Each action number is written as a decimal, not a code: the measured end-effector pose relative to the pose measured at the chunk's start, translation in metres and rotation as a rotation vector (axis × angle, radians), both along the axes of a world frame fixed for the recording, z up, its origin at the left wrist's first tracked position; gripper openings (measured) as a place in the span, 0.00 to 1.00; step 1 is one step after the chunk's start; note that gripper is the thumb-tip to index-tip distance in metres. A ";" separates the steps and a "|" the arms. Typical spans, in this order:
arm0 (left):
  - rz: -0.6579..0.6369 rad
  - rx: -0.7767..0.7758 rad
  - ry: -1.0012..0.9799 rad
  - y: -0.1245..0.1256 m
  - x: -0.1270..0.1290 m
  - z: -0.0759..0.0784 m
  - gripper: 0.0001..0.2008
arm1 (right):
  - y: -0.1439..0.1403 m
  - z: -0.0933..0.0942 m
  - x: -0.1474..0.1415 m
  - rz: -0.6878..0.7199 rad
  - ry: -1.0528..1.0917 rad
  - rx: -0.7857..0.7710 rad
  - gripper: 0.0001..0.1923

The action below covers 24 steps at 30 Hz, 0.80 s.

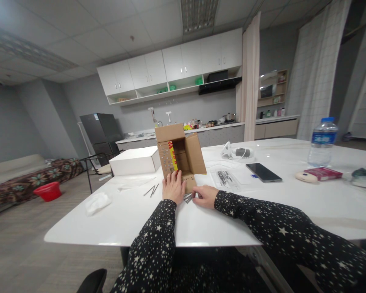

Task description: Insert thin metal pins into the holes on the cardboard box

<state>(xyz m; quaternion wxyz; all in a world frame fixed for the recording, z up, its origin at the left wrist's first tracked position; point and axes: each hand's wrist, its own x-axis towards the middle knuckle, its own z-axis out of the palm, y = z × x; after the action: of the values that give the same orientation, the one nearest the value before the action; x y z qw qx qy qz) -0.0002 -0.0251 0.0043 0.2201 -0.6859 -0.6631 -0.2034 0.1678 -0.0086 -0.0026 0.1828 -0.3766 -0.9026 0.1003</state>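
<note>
Near the front edge of the white worktop (134, 219), at about 12 o'clock from the wearer, stands a small cardboard box (180, 156). It lies on its side: mouth faces the wearer, flaps spread open, top flap up, right flap swung out toward 2 o'clock. Long axis runs roughly upright, tilted a little back. Left side panel shows rows of small dots or holes; a red-and-yellow strip shows just inside.

Left hand (173, 187) rests flat against the box's lower left front, fingers spread upward on the cardboard, touching it, not closed around it.

Right hand (205, 196) lies on the worktop just right of the box base, fingers curled in on a small bunch of thin metal pins (189, 198), pinching them. Pins point about 9 o'clock, toward the left hand, long axis nearly level across the view.

Two more loose pins (151, 190) lie at 10 o'clock of the left hand, apart from it, angled up to the right.

Elsewhere: white flat box (136, 160) just left of the cardboard one; crumpled tissue (97, 202) at 9 o'clock; clear bag with dark small parts (227, 178) at 2 o'clock; dark phone (263, 172) beyond it; water bottle (322, 141) far right.
</note>
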 end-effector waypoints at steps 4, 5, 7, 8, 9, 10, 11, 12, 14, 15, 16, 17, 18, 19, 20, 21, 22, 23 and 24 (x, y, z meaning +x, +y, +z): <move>0.003 -0.015 0.012 0.002 0.000 -0.002 0.26 | 0.000 0.000 0.000 -0.005 -0.010 -0.008 0.10; 0.007 -0.015 0.016 0.001 0.000 -0.002 0.26 | 0.000 0.001 0.000 -0.005 -0.012 -0.010 0.10; 0.017 -0.003 0.018 0.001 0.000 0.000 0.24 | -0.001 0.001 0.000 -0.004 -0.015 -0.013 0.10; 0.025 0.007 0.014 0.000 0.001 0.002 0.23 | -0.001 0.002 0.001 0.000 -0.012 -0.011 0.10; 0.035 0.019 0.006 -0.001 0.001 0.004 0.22 | -0.001 0.002 0.001 0.008 -0.006 -0.008 0.10; 0.044 0.037 -0.001 -0.002 0.002 0.006 0.20 | -0.002 0.002 0.002 0.016 0.002 -0.006 0.10; 0.055 0.058 -0.005 -0.003 0.002 0.008 0.19 | -0.002 0.002 0.002 0.024 0.010 -0.003 0.10; 0.069 0.070 -0.012 -0.004 0.003 0.011 0.18 | -0.002 0.002 0.003 0.028 0.017 -0.003 0.10; 0.082 0.082 -0.027 -0.005 0.003 0.014 0.16 | -0.002 0.002 0.003 0.027 0.020 -0.006 0.10; 0.082 0.082 -0.035 -0.006 0.004 0.015 0.14 | -0.002 0.002 0.004 0.022 0.016 -0.009 0.10; 0.076 0.076 -0.043 -0.006 0.004 0.016 0.13 | -0.001 0.002 0.003 0.021 0.013 -0.010 0.10; 0.067 0.063 -0.053 -0.007 0.004 0.016 0.12 | -0.001 0.001 0.003 0.020 0.010 -0.011 0.11; 0.055 0.042 -0.064 -0.007 0.004 0.017 0.12 | -0.001 0.001 0.003 0.015 0.004 -0.013 0.11; 0.042 0.018 -0.075 -0.007 0.004 0.017 0.11 | 0.000 0.001 0.002 0.009 -0.003 -0.014 0.11; 0.029 -0.005 -0.085 -0.007 0.004 0.017 0.11 | 0.000 0.001 0.002 0.001 -0.012 -0.015 0.11; 0.023 -0.022 -0.094 -0.007 0.003 0.017 0.11 | 0.000 0.001 0.001 -0.006 -0.020 -0.016 0.11; 0.021 -0.033 -0.098 -0.007 0.003 0.017 0.10 | 0.000 0.000 0.001 -0.007 -0.022 -0.015 0.11; 0.023 -0.037 -0.098 -0.007 0.003 0.016 0.10 | 0.000 0.000 0.002 -0.002 -0.017 -0.013 0.11; 0.025 -0.037 -0.095 -0.007 0.002 0.016 0.10 | 0.000 0.000 0.002 0.008 -0.006 -0.011 0.11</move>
<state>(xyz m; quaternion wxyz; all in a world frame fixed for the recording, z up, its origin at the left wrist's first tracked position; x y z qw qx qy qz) 0.0018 -0.0317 0.0201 0.1784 -0.6710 -0.6850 -0.2206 0.1697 -0.0084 -0.0029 0.1778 -0.3743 -0.9040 0.1049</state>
